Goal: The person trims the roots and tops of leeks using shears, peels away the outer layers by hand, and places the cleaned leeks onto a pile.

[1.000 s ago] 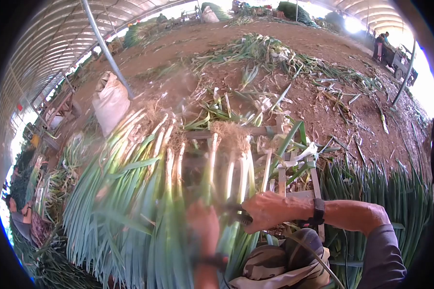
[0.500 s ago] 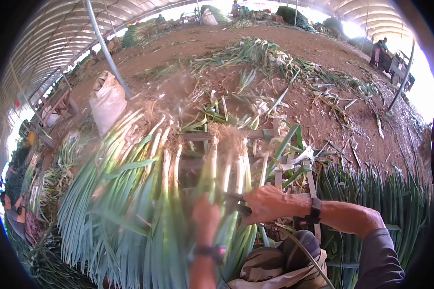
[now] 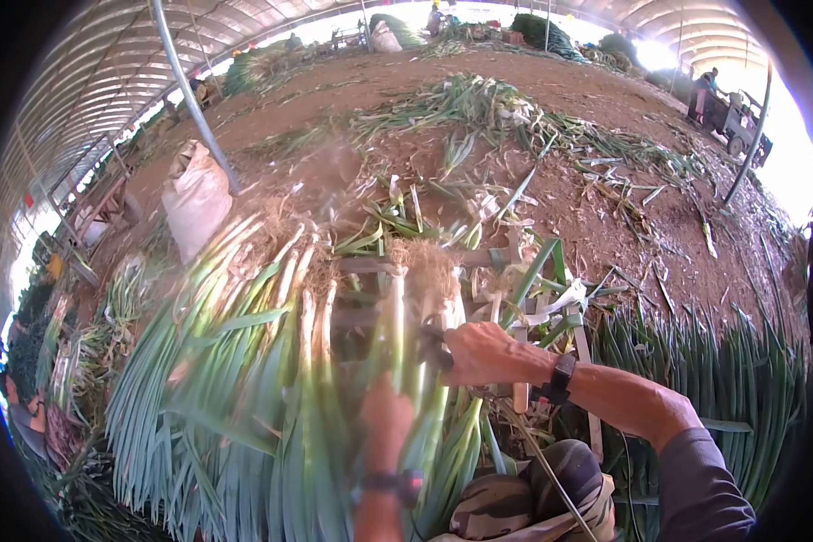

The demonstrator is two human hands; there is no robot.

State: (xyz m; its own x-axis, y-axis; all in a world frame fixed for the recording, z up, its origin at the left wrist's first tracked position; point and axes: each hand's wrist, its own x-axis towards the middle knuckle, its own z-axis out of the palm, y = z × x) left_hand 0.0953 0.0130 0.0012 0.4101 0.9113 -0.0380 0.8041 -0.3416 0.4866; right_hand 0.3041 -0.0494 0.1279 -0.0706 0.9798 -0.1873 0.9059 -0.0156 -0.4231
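Long green onions (image 3: pixel 307 379) lie side by side, with roots at the far end and green leaves toward me. My left hand (image 3: pixel 387 411) is blurred over the stalks just right of the row's middle; its fingers cannot be made out. To its right and a little farther away, my right hand (image 3: pixel 479 352) is closed around a dark tool (image 3: pixel 436 347), whose shape is unclear. The tool is at the pale stalks of the rightmost onions. Beneath the root ends runs a wooden slat (image 3: pixel 370 264).
A pale sack (image 3: pixel 197 199) stands beside a metal pole (image 3: pixel 190 99) at the left. More green onions (image 3: pixel 686 370) lie at the right. Leaf scraps (image 3: pixel 488 104) litter the soil. A co-worker's arm (image 3: pixel 34 414) shows at far left; people and a vehicle (image 3: pixel 742 122) are farther off.
My right hand and the dark tool have moved away from me and slightly left, toward the root ends. My left hand remains over the stalks, still blurred.
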